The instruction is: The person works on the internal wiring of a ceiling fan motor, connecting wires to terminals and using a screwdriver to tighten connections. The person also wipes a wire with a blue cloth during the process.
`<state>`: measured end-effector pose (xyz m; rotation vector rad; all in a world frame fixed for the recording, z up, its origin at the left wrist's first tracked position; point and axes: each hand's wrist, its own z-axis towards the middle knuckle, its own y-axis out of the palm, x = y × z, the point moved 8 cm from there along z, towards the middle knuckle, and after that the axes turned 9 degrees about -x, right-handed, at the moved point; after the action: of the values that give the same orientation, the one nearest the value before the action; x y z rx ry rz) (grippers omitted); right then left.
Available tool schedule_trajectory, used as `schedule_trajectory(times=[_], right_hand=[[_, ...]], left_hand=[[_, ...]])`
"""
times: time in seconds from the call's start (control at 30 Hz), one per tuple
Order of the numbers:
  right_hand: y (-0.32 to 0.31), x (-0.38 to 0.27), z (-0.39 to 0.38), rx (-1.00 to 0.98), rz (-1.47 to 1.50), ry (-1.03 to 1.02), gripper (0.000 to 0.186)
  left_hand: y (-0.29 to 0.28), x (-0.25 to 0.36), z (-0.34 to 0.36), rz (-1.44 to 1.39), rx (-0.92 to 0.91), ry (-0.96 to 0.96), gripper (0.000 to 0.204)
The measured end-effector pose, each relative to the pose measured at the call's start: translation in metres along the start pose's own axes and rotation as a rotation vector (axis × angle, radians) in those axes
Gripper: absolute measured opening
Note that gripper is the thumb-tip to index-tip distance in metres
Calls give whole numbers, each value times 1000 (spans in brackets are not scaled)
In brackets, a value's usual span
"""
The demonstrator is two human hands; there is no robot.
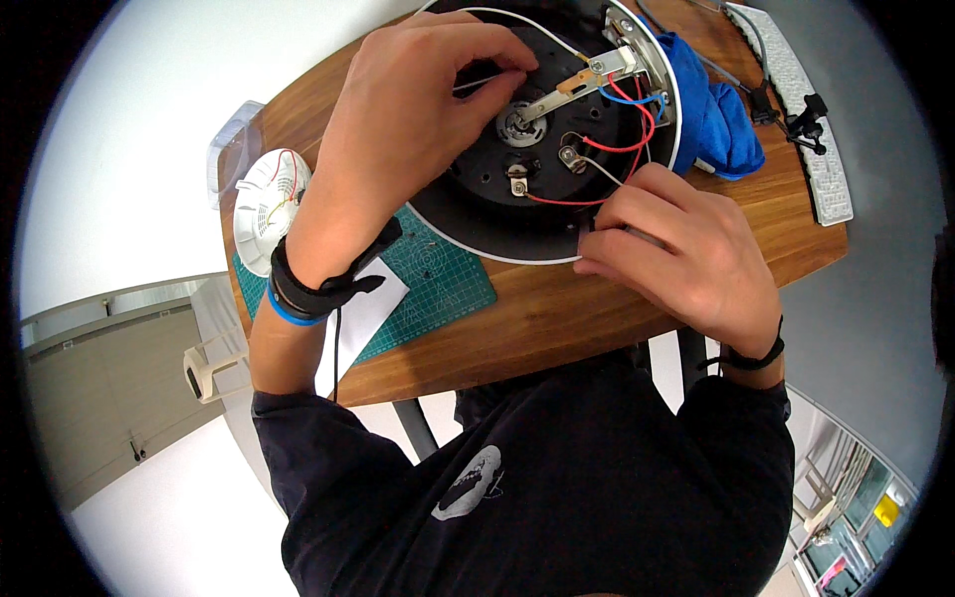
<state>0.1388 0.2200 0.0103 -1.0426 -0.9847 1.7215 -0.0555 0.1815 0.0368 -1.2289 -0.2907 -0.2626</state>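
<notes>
A ribbed white plastic cover lies beside a green gridded cutting mat. The left hand bends over a black, round appliance base on the wooden table, thumb and index tips nearly together; whether they pinch the thin white wire cannot be told. A light touch should spare the flexible red wires. The right hand's fingers pinch the smooth white rim, which should steady it, near crumpled blue cloth.
</notes>
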Motion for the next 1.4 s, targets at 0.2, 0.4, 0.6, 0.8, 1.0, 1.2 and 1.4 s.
schedule_trajectory(times=[0.2,0.4,0.6,0.8,1.0,1.2,1.4], right_hand=[[0,0,-1,-3,-17,-6,19],[-1,0,0,20,-2,-15,20],[-3,0,2,56,35,-3,27],[-1,0,1,6,0,-15,20],[0,1,-1,-9,-4,-13,20],[0,1,-1,1,-1,-9,20],[0,2,-1,10,-9,-8,20]], left_hand=[[-2,1,-1,53,-1,50,17],[-1,-1,-1,54,10,65,18],[-7,7,0,-71,54,-21,19],[-9,13,8,-123,38,50,18],[2,-1,1,-132,20,2,21],[-5,8,1,-160,51,-20,21],[-12,14,1,-280,23,-48,18]])
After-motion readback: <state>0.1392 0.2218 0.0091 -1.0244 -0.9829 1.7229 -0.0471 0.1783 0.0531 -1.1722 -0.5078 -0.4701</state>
